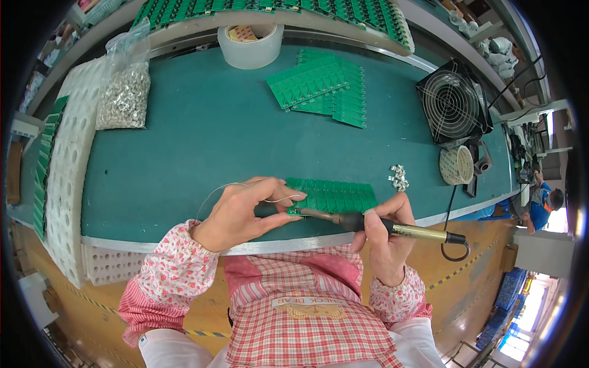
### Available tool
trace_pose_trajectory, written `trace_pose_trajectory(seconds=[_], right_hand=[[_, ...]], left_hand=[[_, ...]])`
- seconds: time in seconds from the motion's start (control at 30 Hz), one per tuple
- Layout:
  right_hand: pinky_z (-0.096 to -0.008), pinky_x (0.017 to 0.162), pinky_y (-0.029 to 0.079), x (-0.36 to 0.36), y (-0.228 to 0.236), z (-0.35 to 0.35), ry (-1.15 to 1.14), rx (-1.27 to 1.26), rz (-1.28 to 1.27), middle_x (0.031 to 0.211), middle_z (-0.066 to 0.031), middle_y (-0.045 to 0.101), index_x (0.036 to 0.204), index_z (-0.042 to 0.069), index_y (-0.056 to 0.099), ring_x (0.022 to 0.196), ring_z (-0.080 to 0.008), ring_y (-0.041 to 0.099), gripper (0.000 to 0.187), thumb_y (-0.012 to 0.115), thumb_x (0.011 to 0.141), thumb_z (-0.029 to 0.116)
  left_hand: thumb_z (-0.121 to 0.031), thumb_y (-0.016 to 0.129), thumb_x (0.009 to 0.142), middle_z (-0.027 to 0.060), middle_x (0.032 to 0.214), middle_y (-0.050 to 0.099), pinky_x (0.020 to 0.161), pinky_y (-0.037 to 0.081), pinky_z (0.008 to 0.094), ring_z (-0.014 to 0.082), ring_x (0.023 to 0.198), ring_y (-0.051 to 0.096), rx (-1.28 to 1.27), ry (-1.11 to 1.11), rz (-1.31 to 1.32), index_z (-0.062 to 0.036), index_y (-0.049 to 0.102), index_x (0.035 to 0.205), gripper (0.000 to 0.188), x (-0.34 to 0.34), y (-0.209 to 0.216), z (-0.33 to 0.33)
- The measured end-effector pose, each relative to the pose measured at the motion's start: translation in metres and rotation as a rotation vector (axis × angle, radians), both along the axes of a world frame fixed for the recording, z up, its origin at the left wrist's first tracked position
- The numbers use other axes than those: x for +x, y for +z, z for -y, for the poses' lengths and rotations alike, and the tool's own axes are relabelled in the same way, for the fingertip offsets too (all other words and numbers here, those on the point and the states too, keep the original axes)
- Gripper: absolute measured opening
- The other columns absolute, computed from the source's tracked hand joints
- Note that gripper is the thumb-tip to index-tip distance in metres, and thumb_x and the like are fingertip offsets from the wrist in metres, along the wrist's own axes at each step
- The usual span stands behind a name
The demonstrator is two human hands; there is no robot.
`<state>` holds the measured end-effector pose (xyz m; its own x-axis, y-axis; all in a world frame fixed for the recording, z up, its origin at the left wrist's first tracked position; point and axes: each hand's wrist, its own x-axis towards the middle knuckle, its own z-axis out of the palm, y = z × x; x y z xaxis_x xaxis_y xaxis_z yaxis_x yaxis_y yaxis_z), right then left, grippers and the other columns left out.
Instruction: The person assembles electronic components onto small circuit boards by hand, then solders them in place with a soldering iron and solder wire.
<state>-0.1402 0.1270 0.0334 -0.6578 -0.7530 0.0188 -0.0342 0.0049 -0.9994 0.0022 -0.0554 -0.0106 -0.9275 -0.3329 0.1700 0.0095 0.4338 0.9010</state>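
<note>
Green circuit board (337, 196), laid at near edge of worktop (184, 129); solder wire (282, 199) was held in left hand (242, 211), soldering iron (423, 232) gripped in right hand (388, 239); soldering was judged underway, finished joints were indistinct; loose connectors (400, 178) were left unfitted

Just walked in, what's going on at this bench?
A person's right hand holds a soldering iron, its tip at the near left corner of a green circuit-board panel. The left hand has a thin wire pinched above that corner. Small silvery parts lie heaped beyond the right hand; more green panels lie farther back.
</note>
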Motion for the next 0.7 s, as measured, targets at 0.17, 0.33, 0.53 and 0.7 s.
trace_pose_trajectory(seconds=[0.17,0.33,0.53,0.7], right_hand=[[-0.0226,0.04,0.044,0.0,0.0034,0.0025,-0.009,0.024,0.045,0.056,-0.0051,0.054,0.087,0.002,0.04,0.043,-0.0104,0.055,0.018,0.056,0.091,0.009],[-0.0231,0.039,0.043,-0.003,0.0031,0.0035,-0.024,0.016,0.111,0.059,-0.0061,0.055,0.087,0.003,0.041,0.042,-0.0111,0.054,0.018,0.056,0.091,0.01],[-0.0238,0.038,0.043,-0.0044,0.0039,0.0051,-0.032,0.049,0.149,0.063,-0.0084,0.054,0.086,0.002,0.041,0.042,-0.0125,0.053,0.019,0.055,0.093,0.012],[-0.0249,0.04,0.044,-0.0034,0.0048,0.0029,-0.092,0.028,0.191,0.064,-0.0084,0.054,0.086,0.002,0.041,0.043,-0.013,0.053,0.018,0.055,0.092,0.012]], left_hand=[[-0.006,0.076,0.071,0.007,0.089,0.068,0.081,0.051,0.0353,0.0203,0.078,0.065,-0.01,0.005,-0.02,-0.0046,0.061,0.091,0.025,0.0005,0.0001,-0.0001],[-0.002,0.076,0.07,0.0078,0.097,0.07,0.092,0.05,0.039,0.0193,0.081,0.066,-0.002,-0.005,0.013,-0.0014,0.056,0.081,0.023,0.0002,0.0008,-0.0001],[-0.002,0.076,0.07,0.0082,0.096,0.07,0.092,0.05,0.0388,0.0194,0.081,0.066,-0.004,-0.004,0.011,-0.0014,0.055,0.08,0.024,-0.0001,-0.0007,0.0],[-0.003,0.077,0.07,0.0082,0.096,0.07,0.091,0.05,0.0387,0.0197,0.082,0.066,0.001,-0.003,0.002,-0.0012,0.055,0.08,0.024,-0.0002,-0.0012,0.0005]])
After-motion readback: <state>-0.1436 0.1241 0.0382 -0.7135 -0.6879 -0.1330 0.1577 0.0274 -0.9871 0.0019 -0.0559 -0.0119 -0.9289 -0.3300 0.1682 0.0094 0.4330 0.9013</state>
